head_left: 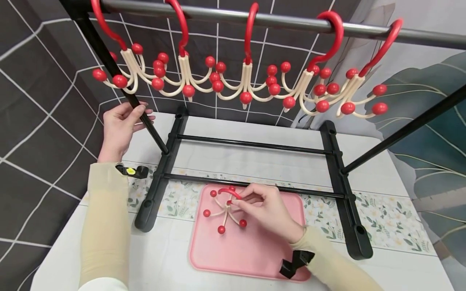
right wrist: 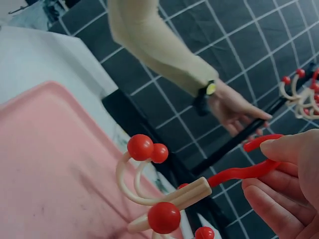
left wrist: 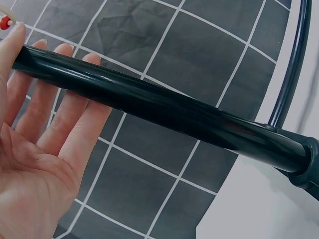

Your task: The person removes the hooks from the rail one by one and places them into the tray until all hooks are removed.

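Observation:
My right hand pinches the red hook of a small multi-armed hanger between thumb and fingers. Its cream arms curve outward and end in red balls; it is held over the pink tray. At the left, my left hand holds the slanting black post of a rack, thumb on one side and fingers behind it. Several hangers of the same kind, such as the middle one, hang by red hooks from the rack's top bar.
The rack stands on two black feet, joined by two thin crossbars. A white table with a floral strip lies beneath. Dark cloth with white grid lines hangs behind and left. The right post slants upward at the right.

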The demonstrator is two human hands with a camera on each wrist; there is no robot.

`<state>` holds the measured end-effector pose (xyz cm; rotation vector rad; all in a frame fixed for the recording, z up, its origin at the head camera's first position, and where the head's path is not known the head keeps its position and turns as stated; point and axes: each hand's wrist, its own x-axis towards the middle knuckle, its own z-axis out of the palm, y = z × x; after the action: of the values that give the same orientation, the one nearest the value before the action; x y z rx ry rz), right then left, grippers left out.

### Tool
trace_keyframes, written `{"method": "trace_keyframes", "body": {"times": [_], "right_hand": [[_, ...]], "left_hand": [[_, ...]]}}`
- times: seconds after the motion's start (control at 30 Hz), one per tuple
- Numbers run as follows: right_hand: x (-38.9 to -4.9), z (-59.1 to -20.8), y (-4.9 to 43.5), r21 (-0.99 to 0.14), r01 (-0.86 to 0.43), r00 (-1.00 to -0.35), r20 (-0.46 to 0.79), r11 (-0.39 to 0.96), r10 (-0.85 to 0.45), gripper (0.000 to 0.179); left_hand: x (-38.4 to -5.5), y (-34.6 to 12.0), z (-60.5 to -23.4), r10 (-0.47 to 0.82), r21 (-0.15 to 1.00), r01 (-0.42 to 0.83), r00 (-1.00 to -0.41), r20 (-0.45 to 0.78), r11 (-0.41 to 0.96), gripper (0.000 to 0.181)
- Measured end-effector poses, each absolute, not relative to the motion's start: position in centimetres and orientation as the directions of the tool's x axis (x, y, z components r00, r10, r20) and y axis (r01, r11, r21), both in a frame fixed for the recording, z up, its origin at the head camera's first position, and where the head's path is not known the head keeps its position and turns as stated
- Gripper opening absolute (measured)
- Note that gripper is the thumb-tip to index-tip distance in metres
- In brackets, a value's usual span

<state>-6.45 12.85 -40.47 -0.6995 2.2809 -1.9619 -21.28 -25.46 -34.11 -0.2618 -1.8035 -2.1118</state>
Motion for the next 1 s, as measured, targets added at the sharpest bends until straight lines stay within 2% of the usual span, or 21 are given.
{"method": "trace_keyframes", "body": {"times": [0.3, 0.73, 1.0], "right_hand": [[-7.3, -41.5, 10.8, -0.937, -0.339, -0.872, 0.279, 0.086, -0.401, 0.013], [-7.4, -41.6, 10.1, -0.915, -0.377, -0.865, 0.291, 0.145, -0.409, 0.010], [-7.5, -41.2, 10.4, -0.914, -0.373, -0.862, 0.279, 0.157, -0.423, 0.023]], "left_hand": [[-21.2, -25.5, -33.9, -0.144, 0.923, 0.367, -0.926, 0.350, -0.113, 0.019], [-21.2, -25.4, -34.0, -0.145, 0.926, 0.364, -0.926, 0.348, -0.103, 0.019], [-21.3, -25.4, -34.0, -0.147, 0.926, 0.361, -0.928, 0.343, -0.112, 0.022]]}}
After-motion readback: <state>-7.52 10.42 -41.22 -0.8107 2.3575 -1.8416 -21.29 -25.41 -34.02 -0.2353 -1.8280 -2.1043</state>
